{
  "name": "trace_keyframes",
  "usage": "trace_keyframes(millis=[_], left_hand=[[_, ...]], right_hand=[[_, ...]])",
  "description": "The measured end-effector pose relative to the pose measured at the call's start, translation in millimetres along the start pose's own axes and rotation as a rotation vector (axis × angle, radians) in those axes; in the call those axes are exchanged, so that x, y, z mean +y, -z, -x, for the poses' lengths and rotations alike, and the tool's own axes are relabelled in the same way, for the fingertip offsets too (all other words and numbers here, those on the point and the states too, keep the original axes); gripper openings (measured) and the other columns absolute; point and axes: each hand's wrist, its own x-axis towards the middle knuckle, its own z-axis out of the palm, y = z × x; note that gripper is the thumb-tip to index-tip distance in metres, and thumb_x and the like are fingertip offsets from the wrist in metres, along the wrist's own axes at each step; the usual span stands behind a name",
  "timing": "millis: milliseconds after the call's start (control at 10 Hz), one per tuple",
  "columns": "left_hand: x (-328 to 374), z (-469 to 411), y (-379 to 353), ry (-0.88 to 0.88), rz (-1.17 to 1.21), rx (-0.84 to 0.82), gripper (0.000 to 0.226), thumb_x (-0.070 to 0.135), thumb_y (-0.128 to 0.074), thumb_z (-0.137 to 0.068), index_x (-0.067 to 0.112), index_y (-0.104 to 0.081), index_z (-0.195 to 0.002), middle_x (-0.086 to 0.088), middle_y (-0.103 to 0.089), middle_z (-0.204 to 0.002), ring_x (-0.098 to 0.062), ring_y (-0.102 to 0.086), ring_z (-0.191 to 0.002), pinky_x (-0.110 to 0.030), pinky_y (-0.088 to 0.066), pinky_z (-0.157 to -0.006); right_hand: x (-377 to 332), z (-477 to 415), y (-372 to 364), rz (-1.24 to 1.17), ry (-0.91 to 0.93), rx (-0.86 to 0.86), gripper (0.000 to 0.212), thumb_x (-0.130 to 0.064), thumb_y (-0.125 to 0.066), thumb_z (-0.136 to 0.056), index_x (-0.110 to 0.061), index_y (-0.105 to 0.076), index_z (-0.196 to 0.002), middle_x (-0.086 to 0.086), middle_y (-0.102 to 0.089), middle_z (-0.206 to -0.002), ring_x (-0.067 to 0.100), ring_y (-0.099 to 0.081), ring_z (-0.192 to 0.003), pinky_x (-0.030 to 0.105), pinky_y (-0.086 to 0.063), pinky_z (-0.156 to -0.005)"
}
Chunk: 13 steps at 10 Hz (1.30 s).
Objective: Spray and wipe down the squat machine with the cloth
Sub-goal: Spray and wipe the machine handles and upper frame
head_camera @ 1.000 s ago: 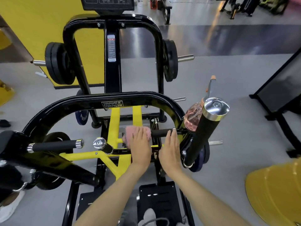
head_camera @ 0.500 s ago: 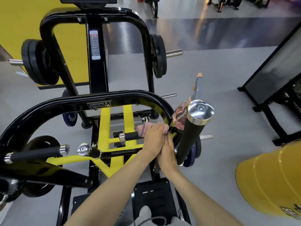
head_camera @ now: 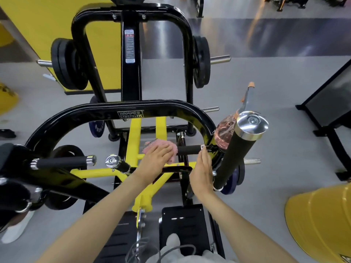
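my left hand grips the pink cloth over the black handle of the squat machine; my right hand, fingers straight, sits at the handle's chrome end.

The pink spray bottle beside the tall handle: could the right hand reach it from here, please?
Probably yes: the right hand is open and empty, close beside the spray bottle; the tall handle crowds only the bottle's right side.

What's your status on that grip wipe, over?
Left hand holds pink cloth over end of short grip. Right hand flat, empty, beside its collar. Spray bottle parked behind upright handle, nothing blocking.
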Motion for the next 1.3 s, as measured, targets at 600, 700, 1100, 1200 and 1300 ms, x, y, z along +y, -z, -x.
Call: trace_keyframes(millis=[600, 700, 1100, 1200, 1300], left_hand=[[30, -129, -20, 0.617, 0.633, -0.621, 0.033, 0.022, -0.032, -0.098, 0.015, -0.060, -0.082, -0.013, -0.065, -0.097, -0.032, -0.058, -0.095, -0.044, -0.048, -0.086], [45, -143, -24, 0.598, 0.690, -0.597, 0.023, 0.022, -0.040, -0.096, 0.015, -0.060, -0.086, -0.010, -0.066, -0.102, -0.030, -0.060, -0.096, -0.039, -0.048, -0.080], [-1, -97, 28, 0.422, 0.679, -0.602, 0.021, 0.006, -0.040, -0.099, 0.016, -0.056, -0.089, -0.003, -0.061, -0.095, -0.021, -0.054, -0.091, -0.027, -0.034, -0.072], [-19, -80, 36, 0.495, 0.611, -0.654, 0.021, 0.004, -0.038, -0.099, 0.010, -0.057, -0.104, -0.012, -0.060, -0.105, -0.028, -0.053, -0.097, -0.030, -0.035, -0.074], [-29, -63, 41, 0.591, 0.580, -0.651, 0.023, 0.007, -0.037, -0.100, 0.010, -0.054, -0.114, -0.013, -0.061, -0.109, -0.030, -0.055, -0.089, -0.030, -0.040, -0.066]], right_hand=[[-7, -12, 29, -0.379, -0.234, -0.178, 0.077, 0.004, -0.048, -0.091, -0.028, -0.013, -0.152, 0.000, -0.038, -0.134, 0.019, -0.050, -0.111, 0.010, -0.043, -0.077], [-6, -11, 31, -0.402, -0.241, -0.168, 0.065, 0.004, -0.045, -0.092, -0.021, -0.024, -0.148, 0.001, -0.045, -0.124, 0.022, -0.051, -0.106, 0.007, -0.040, -0.062], [8, -24, -14, -0.118, -0.176, -0.173, 0.065, 0.008, -0.049, -0.085, -0.009, -0.033, -0.146, -0.009, 0.008, -0.160, 0.011, -0.011, -0.147, 0.034, -0.046, -0.099], [9, -22, -16, -0.064, -0.146, -0.163, 0.056, 0.007, -0.050, -0.085, -0.006, -0.042, -0.139, -0.011, 0.008, -0.160, 0.008, -0.008, -0.147, 0.034, -0.047, -0.099], [6, -18, -12, -0.061, -0.126, -0.174, 0.055, 0.008, -0.048, -0.087, -0.005, -0.042, -0.140, -0.010, 0.008, -0.159, 0.013, -0.019, -0.145, 0.036, -0.049, -0.097]])
